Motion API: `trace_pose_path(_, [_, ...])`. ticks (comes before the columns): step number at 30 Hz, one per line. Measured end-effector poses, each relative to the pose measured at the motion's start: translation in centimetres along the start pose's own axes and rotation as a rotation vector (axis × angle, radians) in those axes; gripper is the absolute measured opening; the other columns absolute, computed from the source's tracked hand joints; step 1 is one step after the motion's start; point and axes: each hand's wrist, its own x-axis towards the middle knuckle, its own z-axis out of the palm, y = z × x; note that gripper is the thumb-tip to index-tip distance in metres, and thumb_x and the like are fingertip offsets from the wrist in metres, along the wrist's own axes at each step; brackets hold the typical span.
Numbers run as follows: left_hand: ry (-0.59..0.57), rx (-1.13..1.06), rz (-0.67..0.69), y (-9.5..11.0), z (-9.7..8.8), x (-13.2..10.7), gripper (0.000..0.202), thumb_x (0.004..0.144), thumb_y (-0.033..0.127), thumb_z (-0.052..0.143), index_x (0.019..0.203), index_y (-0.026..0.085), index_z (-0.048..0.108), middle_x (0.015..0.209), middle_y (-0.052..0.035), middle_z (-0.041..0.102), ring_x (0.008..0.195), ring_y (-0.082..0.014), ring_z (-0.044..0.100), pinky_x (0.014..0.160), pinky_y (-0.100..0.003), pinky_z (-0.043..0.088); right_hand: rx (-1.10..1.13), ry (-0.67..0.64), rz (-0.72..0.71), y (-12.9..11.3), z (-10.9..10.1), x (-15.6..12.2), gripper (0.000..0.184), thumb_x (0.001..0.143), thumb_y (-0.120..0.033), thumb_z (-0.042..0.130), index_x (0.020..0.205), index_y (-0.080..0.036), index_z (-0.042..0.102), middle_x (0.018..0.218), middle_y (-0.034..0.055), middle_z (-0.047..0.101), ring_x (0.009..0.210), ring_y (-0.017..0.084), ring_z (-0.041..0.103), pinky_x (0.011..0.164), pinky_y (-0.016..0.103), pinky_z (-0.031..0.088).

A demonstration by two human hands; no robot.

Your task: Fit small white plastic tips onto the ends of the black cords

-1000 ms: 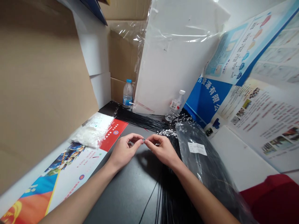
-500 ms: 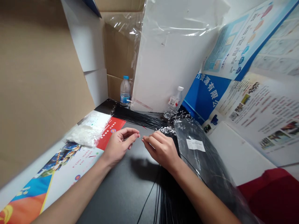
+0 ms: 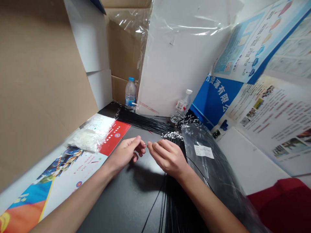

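Note:
My right hand [image 3: 167, 155] is closed in a pinch on a thin black wire, whose short end shows between the two hands. Just left of it my left hand [image 3: 127, 150] has its thumb lifted off the loosely curled fingers. Its fingertips are close to the wire's end; whether they touch it I cannot tell. Under my right forearm lies a bundle of black wires [image 3: 178, 200] with white connector ends [image 3: 173, 136] at the far end. A few single wires lie to its left on the dark table [image 3: 116, 197].
On the left, a clear bag of small white parts [image 3: 91, 134] lies on a printed sheet [image 3: 63, 174]. More black wires [image 3: 143, 121] lie at the back. A blue-capped bottle [image 3: 130, 94] and a white-capped bottle [image 3: 182, 105] stand there. A labelled plastic bag [image 3: 213, 174] lies right.
My left thumb has lifted away from the forefinger, and the left fingers have loosened from their pinch at the wire's end. My right hand stays pinched at nearly the same spot.

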Motion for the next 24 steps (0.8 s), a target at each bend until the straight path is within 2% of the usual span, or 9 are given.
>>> trace_pose_path(4, [-0.093,-0.081,-0.137,0.3,0.0,-0.3,0.04,0.08,0.054,0.063,0.073,0.015,0.058,0.067,-0.0017,0.055,0.057,-0.0101,0.05,0.042,-0.018,0.029,0.027,-0.002,-0.012,0.0,-0.1,-0.1,0.017,0.095,-0.007,0.053,0.095,-0.016,0.067,0.076,0.0037,0.066,0.072,0.015,0.054,0.057,0.033,0.039])
trace_pose_path(8, [-0.144,-0.092,-0.122,0.3,0.0,-0.5,0.036,0.079,0.049,0.066,0.07,0.015,0.057,0.066,-0.0001,0.053,0.056,-0.0083,0.047,0.039,-0.014,0.025,0.053,-0.066,0.032,-0.4,-0.2,-0.1,0.019,0.097,-0.009,0.051,0.1,-0.018,0.068,0.08,0.0038,0.069,0.075,0.016,0.057,0.061,0.032,0.039])
trace_pose_path(11, [-0.074,0.0,-0.037,0.5,-0.3,-0.5,0.034,0.076,0.047,0.069,0.068,0.016,0.057,0.064,0.0004,0.053,0.053,-0.0084,0.046,0.036,-0.015,0.028,0.086,-0.221,0.194,-0.2,-0.6,0.3,0.023,0.101,-0.021,0.047,0.1,-0.02,0.07,0.081,0.0029,0.073,0.071,0.014,0.06,0.061,0.03,0.038])
trace_pose_path(15, [0.117,0.012,0.101,1.3,-1.2,-0.2,0.032,0.077,0.045,0.067,0.066,0.016,0.055,0.061,0.0015,0.052,0.05,-0.0084,0.046,0.035,-0.015,0.03,0.243,-0.435,0.57,2.4,-2.6,0.5,0.039,0.101,-0.047,0.042,0.104,-0.021,0.072,0.087,0.0043,0.075,0.075,0.017,0.067,0.061,0.027,0.038])
trace_pose_path(18, [0.17,0.002,0.194,1.7,-1.7,-0.2,0.031,0.081,0.043,0.061,0.067,0.017,0.054,0.061,0.0017,0.052,0.049,-0.0086,0.047,0.037,-0.017,0.032,0.297,-0.427,0.838,5.6,-4.9,-0.2,0.064,0.104,-0.052,0.02,0.092,-0.022,0.075,0.079,0.0046,0.074,0.077,0.019,0.068,0.061,0.027,0.039])
trace_pose_path(21, [0.147,0.19,0.312,1.4,-1.6,-0.2,0.029,0.086,0.042,0.056,0.069,0.018,0.056,0.065,-0.0005,0.058,0.053,-0.0106,0.051,0.043,-0.02,0.038,0.206,-0.375,0.925,8.1,-6.3,-1.2,0.074,0.102,-0.058,0.012,0.089,-0.022,0.076,0.072,0.0059,0.07,0.076,0.021,0.067,0.062,0.029,0.041])
trace_pose_path(24, [0.147,0.398,0.351,0.5,-1.2,-0.3,0.03,0.089,0.04,0.051,0.069,0.019,0.057,0.069,-0.0023,0.063,0.06,-0.0136,0.057,0.055,-0.024,0.045,0.187,-0.431,0.838,8.1,-6.2,-1.4,0.067,0.102,-0.053,0.017,0.089,-0.019,0.074,0.081,0.0089,0.072,0.082,0.024,0.067,0.071,0.033,0.046])
